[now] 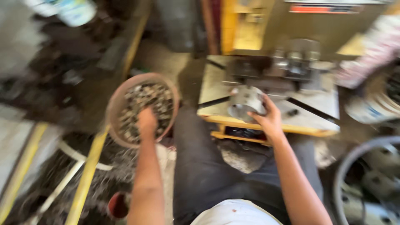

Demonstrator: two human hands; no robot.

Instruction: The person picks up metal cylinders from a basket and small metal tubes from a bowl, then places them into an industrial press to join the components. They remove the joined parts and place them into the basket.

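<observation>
The left hand (146, 121) digs into a round pinkish bowl (114, 106) of small grey metal bits, its fingers hidden. The right hand (270, 121) fingers clasp a dull metal cylinder (246, 102) on the pale worktop (321, 104).

Single view only, head-mounted, looking steeply down over the seated person's lap. Close range: both forearms run up from bottom edge, machine table (308, 104) ahead at upper right, floor at left. Frame motion-blurred. No second view, so no overlap.
</observation>
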